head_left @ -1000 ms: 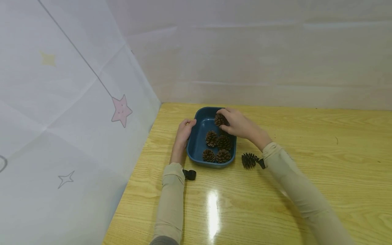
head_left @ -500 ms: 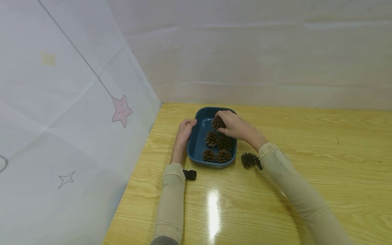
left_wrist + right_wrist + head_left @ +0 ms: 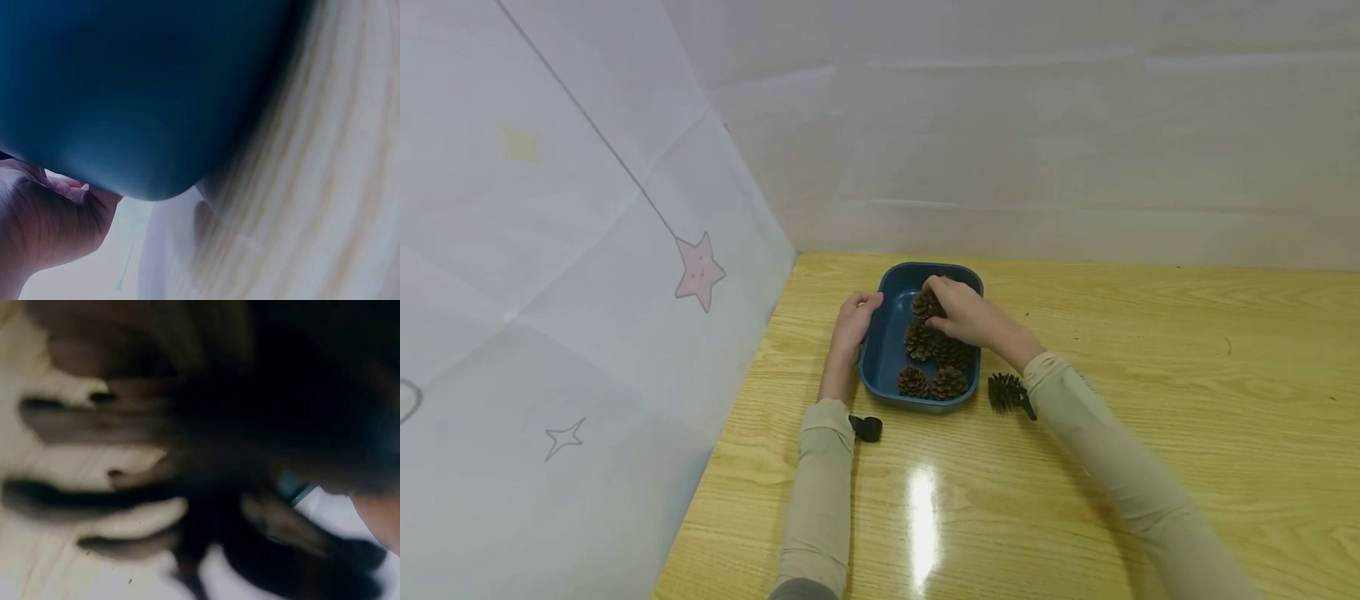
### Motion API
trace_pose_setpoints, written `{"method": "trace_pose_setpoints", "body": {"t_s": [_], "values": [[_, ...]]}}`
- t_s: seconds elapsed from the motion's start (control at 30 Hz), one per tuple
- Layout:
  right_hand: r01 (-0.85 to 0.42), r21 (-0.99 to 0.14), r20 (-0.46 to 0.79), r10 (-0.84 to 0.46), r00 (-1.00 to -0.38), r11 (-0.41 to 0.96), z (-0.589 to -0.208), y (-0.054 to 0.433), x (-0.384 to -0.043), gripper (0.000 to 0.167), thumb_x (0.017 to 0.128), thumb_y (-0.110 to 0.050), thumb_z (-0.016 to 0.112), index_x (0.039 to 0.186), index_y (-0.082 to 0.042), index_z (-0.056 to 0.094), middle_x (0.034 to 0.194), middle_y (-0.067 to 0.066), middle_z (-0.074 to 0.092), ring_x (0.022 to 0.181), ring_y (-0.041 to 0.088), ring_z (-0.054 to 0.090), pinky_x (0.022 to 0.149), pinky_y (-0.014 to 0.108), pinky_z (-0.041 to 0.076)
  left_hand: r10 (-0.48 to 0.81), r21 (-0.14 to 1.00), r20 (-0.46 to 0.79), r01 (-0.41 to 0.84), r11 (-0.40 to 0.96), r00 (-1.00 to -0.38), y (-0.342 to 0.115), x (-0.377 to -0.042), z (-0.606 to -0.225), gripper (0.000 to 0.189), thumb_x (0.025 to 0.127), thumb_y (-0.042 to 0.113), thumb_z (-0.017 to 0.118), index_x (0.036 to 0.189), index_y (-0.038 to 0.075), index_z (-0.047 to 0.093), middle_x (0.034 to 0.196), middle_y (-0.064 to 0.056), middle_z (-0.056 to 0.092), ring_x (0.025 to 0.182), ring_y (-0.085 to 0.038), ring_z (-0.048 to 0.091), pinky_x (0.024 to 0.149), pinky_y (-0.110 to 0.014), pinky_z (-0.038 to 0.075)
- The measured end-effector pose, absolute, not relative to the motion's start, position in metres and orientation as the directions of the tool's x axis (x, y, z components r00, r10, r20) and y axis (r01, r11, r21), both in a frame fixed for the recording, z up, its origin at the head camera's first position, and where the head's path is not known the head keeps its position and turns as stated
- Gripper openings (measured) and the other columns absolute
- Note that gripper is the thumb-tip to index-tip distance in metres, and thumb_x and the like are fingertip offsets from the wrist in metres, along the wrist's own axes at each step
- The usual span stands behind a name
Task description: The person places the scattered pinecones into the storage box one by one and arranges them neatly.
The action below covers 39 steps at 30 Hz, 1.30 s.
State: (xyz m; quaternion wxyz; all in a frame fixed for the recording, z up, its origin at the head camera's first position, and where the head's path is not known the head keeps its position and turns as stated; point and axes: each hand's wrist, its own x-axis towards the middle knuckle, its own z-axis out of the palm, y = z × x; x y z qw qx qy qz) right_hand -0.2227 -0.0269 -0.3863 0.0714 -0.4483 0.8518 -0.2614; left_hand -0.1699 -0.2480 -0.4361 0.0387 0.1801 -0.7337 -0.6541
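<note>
A deep blue rectangular tray (image 3: pixel 880 371) stands on the table, with several brown pine cones in its near half. My left hand (image 3: pixel 852 327) grips the tray's left rim, thumb over the edge; in the left wrist view that hand (image 3: pixel 59 215) shows beside the tray's dark blue wall (image 3: pixel 137 125). My right hand (image 3: pixel 966 312) reaches over the right rim and pinches a pine cone (image 3: pixel 922 305) inside the tray's far half. Two cones, one on the left (image 3: pixel 919 342) and a darker one (image 3: pixel 951 353), sit just below the fingers.
Another dark pine cone (image 3: pixel 1004 392) is right of the tray, close against the black right wrist camera mount (image 3: pixel 1028 407). Its blurred scales (image 3: pixel 206 456) fill much of the right wrist view. Pale cloth walls (image 3: pixel 1000 167) rise behind and left of the wooden table (image 3: pixel 1187 400).
My right hand has moved left and slightly toward me with its pine cone. The cone beside the wrist mount has shifted slightly left. My left hand stays at the rim.
</note>
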Motion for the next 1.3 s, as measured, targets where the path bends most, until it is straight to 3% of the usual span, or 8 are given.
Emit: {"method": "trace_pose_setpoints", "body": {"t_s": [0.2,0.7,1.3], "values": [[-0.72,-0.516,0.113,-0.796,-0.594,0.464,-0.388,-0.029,-0.222,0.044,0.1,-0.012,0.071,0.134,0.005,0.048,0.122,0.022,0.063,0.106,0.033,0.066,0.088,0.046,0.053,-0.312,0.975,-0.165,-0.203,0.094,-0.936,-0.247,-0.17,-0.436,0.026,0.105,0.029,0.062,0.091,0.008,0.055,0.089,-0.005,0.052,0.077,-0.018,0.051,0.075,-0.034,0.043],[-0.695,-0.508,0.05,-0.788,-0.614,0.509,-0.391,-0.029,-0.223,0.05,0.102,-0.013,0.069,0.141,0.01,0.048,0.136,0.028,0.058,0.123,0.039,0.06,0.101,0.051,0.049,-0.315,0.973,-0.16,-0.202,0.107,-0.936,-0.246,-0.171,-0.438,0.027,0.105,0.03,0.063,0.091,0.008,0.055,0.087,-0.004,0.051,0.076,-0.018,0.05,0.074,-0.033,0.042],[-0.763,-0.426,0.153,-0.792,-0.591,0.487,-0.377,-0.001,-0.21,0.043,0.101,-0.012,0.07,0.137,0.007,0.055,0.134,0.025,0.06,0.125,0.041,0.057,0.101,0.052,0.049,-0.302,0.968,-0.188,-0.229,0.105,-0.934,-0.248,-0.172,-0.434,0.025,0.105,0.029,0.062,0.097,0.006,0.059,0.095,-0.006,0.053,0.081,-0.019,0.05,0.076,-0.034,0.042]]}}
